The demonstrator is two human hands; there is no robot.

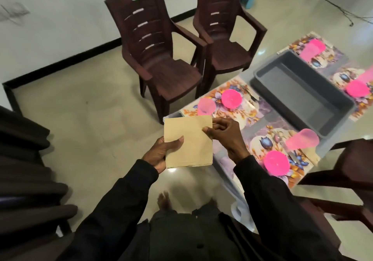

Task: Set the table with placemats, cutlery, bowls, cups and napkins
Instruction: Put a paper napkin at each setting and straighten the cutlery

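Observation:
A stack of tan paper napkins (189, 139) is held in front of me, just left of the table's corner. My left hand (161, 153) grips its lower left edge, thumb on top. My right hand (224, 135) pinches the upper right corner. Floral placemats (248, 115) cover the glass table. The nearest left mat carries a pink bowl (231, 98), a pink cup (206, 106) and a fork (250, 94). The near right mat carries a pink bowl (277, 162), a pink cup (302, 140), cutlery and a napkin (311, 154).
An empty grey plastic tub (302, 93) sits mid-table. Two far mats hold a pink cup (311, 49) and a pink bowl (358, 90). Two brown plastic chairs (159, 58) stand left of the table, more dark chairs (343, 171) at the right and left edges.

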